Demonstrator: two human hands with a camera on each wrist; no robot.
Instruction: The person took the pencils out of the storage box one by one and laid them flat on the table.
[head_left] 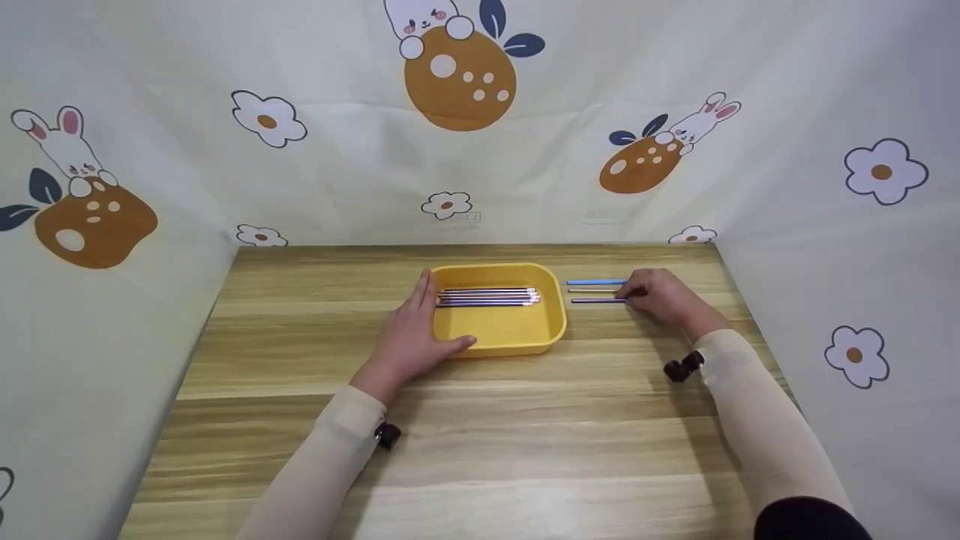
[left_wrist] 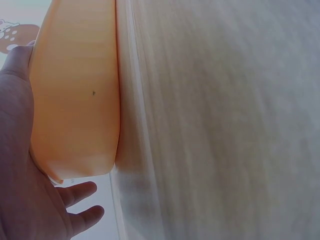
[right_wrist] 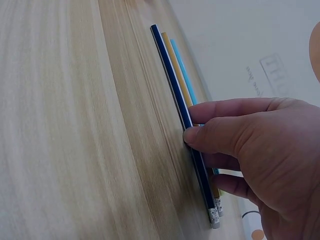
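A yellow plastic tray point(head_left: 499, 349) stands on the table, with several dark-striped pencils point(head_left: 487, 298) lying side by side in it. My left hand point(head_left: 412, 334) rests against its left end, the fingers straight along the wall and the thumb on the near rim. In the left wrist view the tray's outer wall point(left_wrist: 75, 100) fills the space beside the palm. Right of the tray, my right hand point(head_left: 664, 296) pinches a dark blue pencil point(right_wrist: 172, 82) around its middle. A yellow pencil point(right_wrist: 176, 65) and a light blue pencil point(right_wrist: 184, 70) lie just beyond it, partly hidden by the fingers.
The wood-grain table point(head_left: 480, 435) is bounded at the back and sides by a pale cloth point(head_left: 337, 180) printed with rabbits, fruit and flowers. The back cloth comes down close behind the tray and the loose pencils.
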